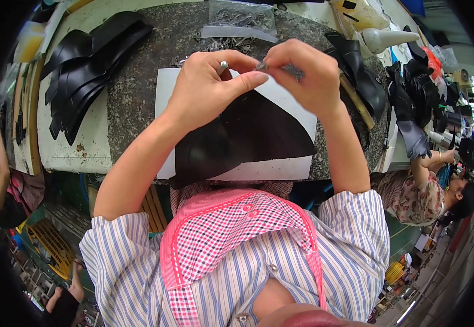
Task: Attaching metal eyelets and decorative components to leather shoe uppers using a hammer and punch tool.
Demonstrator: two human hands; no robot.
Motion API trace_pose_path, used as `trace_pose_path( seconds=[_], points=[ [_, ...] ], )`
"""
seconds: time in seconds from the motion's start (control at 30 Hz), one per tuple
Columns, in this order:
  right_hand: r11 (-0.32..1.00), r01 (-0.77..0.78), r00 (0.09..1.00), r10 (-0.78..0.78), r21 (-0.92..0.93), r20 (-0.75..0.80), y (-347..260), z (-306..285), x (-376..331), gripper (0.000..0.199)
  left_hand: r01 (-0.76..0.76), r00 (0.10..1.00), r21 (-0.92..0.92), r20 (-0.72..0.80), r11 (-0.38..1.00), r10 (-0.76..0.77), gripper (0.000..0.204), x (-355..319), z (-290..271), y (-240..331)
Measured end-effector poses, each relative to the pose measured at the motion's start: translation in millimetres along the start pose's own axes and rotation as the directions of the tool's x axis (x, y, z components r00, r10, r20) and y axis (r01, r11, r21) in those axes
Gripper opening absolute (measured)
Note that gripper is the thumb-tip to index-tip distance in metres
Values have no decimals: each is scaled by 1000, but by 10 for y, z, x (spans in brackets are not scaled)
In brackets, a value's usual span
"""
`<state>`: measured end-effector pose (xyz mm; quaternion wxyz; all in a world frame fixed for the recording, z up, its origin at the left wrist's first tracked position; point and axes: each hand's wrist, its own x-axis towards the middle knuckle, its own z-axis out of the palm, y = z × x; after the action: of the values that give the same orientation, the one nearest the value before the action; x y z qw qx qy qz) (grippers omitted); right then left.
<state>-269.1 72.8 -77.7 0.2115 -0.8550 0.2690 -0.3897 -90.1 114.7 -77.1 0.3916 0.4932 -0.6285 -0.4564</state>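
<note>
My left hand is closed in a pinch, its thumb and forefinger meeting at a small grey metal piece. A silver rod-like thing with a round end sticks out between its fingers; the remainder is hidden. Opposite it, my right hand pinches at the same small piece, and a grey, grainy-looking thing shows under its curled fingers. Below both hands a black leather-like cut piece lies on a white board, its lower left corner reaching past the board's near edge.
A clear bag of small metal parts lies at the far side of the speckled worktop, loose parts around it. Black cut pieces fan out at left; more lie at right, near a white nozzled bottle. A co-worker is at right.
</note>
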Motion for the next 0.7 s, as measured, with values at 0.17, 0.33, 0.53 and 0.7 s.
trace_pose_path(
  seconds=[0.17,0.33,0.53,0.7],
  points=[
    [982,53,998,-45,181,-53,-113,-79,-53,13,3,1000,-379,-9,925,-7,15,-53,72,34],
    [678,-301,942,320,671,99,-244,-129,-87,18,-19,998,-288,48,958,34,13,-96,42,110],
    [867,-113,993,93,485,67,-323,-57,-107,31,262,949,-605,304,752,-86,9,-145,-31,-19],
    [946,73,994,-95,316,57,-436,-22,-138,23,454,870,-750,490,481,-58,11,-150,25,-173]
  ],
)
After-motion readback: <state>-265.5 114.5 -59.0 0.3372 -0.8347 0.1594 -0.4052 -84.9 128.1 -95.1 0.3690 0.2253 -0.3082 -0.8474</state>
